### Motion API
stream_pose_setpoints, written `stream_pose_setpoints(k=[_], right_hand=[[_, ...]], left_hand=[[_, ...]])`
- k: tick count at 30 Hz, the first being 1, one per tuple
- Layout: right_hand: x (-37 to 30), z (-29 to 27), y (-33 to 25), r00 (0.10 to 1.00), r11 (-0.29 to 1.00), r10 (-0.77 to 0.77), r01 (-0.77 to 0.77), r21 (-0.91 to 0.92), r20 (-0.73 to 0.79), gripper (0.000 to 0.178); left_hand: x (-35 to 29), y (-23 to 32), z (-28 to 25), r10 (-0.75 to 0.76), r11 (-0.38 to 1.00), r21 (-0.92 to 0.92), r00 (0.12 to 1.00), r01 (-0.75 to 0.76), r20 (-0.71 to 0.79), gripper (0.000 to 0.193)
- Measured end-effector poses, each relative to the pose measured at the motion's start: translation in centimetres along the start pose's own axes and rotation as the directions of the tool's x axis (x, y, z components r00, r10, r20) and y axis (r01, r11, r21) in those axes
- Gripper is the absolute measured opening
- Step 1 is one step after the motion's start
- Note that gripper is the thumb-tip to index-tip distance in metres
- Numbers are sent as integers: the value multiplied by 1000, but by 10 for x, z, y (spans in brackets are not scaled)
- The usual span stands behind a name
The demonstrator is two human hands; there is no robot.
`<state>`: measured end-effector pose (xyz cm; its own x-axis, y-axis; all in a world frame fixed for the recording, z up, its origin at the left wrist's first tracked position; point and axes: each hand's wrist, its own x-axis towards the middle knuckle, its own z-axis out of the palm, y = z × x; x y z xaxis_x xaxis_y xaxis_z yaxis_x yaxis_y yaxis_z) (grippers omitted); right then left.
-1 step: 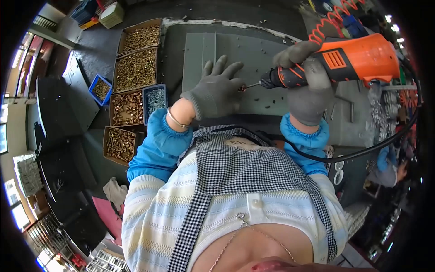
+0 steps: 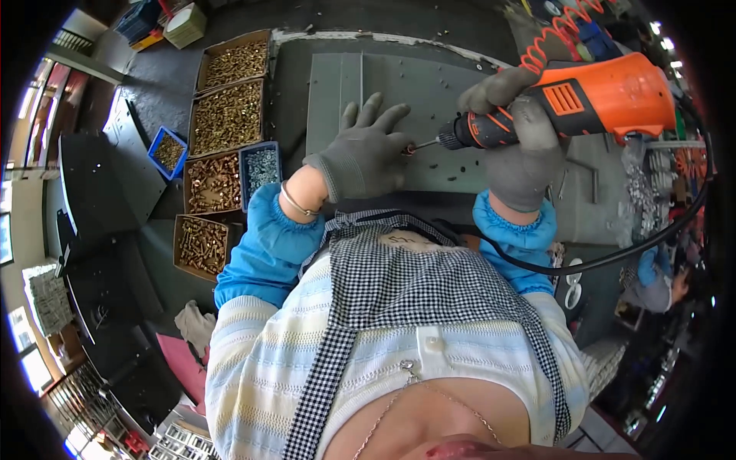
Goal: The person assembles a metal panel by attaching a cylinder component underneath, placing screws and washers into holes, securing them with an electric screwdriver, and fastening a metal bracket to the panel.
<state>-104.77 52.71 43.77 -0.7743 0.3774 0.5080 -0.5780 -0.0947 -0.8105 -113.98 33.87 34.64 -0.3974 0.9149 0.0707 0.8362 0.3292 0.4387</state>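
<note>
My left hand [image 2: 362,159], in a grey work glove, is over a flat grey-green metal panel [image 2: 331,96]. Three of its fingers are stretched out and spread. At its index fingertip, facing the drill, sits a small copper-coloured screw [image 2: 409,150]; the thumb is hidden, and the grip looks like a pinch. My right hand [image 2: 525,172], also gloved, is wrapped round an orange and black electric drill [image 2: 609,96] held on its side. The drill's thin bit [image 2: 427,143] points left and meets the screw.
Left of the panel stand cardboard boxes of brass-coloured screws [image 2: 228,115] and copper-coloured ones [image 2: 215,184], and a blue bin of silvery pieces [image 2: 261,170]. A black cable [image 2: 629,257] loops at right. A hex key [image 2: 593,180] lies beyond my right hand. Another person [image 2: 652,284] is at far right.
</note>
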Motion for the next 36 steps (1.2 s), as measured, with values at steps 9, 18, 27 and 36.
stream_pose_setpoints(k=[9, 18, 27, 36], right_hand=[[-8, 17, 21, 999, 999, 37, -36, -6, 38, 27], [-4, 30, 29, 990, 993, 98, -92, -69, 102, 38], [5, 52, 17, 931, 944, 74, 51, -327, 357, 73], [-9, 61, 17, 962, 942, 64, 30, -334, 266, 72]], left_hand=[[-18, -20, -9, 8, 1000, 12, 996, -10, 88, 80], [-31, -27, 2, -15, 999, -29, 1000, 14, -11, 74], [-42, -28, 3, 42, 989, -132, 986, -63, -158, 77], [-43, -31, 9, 21, 989, -143, 981, -49, -192, 77]])
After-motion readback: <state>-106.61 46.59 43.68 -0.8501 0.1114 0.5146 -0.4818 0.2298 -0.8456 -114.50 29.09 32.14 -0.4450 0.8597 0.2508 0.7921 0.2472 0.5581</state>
